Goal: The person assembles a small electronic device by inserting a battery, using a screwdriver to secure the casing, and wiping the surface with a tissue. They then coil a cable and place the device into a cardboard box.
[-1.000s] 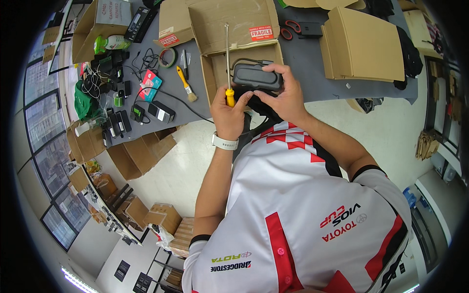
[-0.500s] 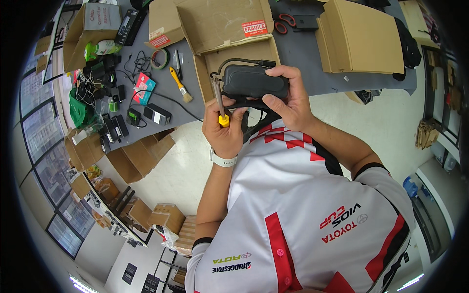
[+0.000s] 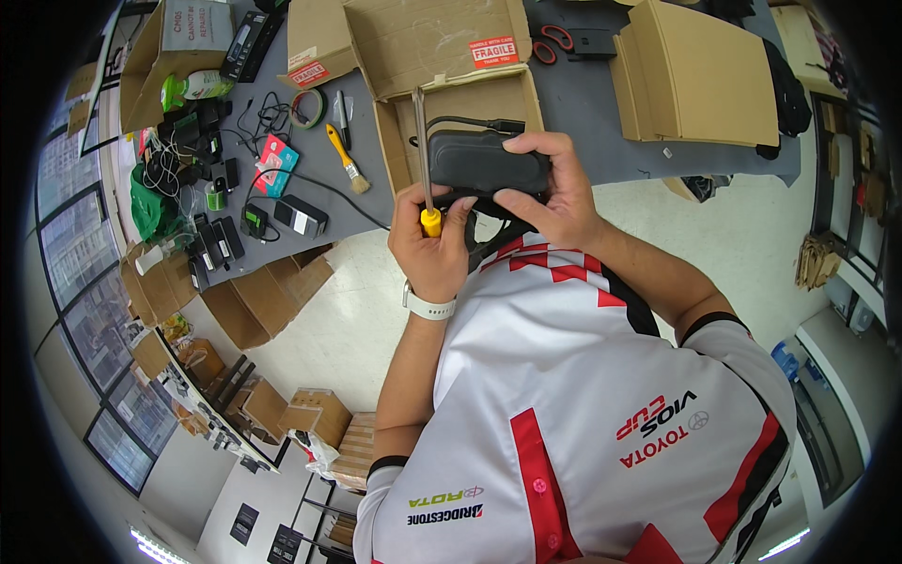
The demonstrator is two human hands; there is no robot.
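Compared with a moment before, the black device (image 3: 489, 162) had come a little lower and closer to the person's chest, and the screwdriver (image 3: 424, 160) now stood nearly upright rather than leaning, its shaft rising along the device's left end.

From the left: the left hand (image 3: 434, 246) was closed in a fist around the screwdriver's yellow handle, thumb pressed across the top of it, a pale watch on that wrist. The metal shaft ran up past the flap of the open cardboard box (image 3: 442, 56); I could not tell whether the tip touched anything. Just to the right, the right hand (image 3: 550, 193) held the black device from its far end, fingers curled over the top edge and thumb underneath against the lower side, a firm closed grip. A black cable trailed from the device toward the box. The device hung above the near edge of the grey table (image 3: 601, 113), in front of the box.
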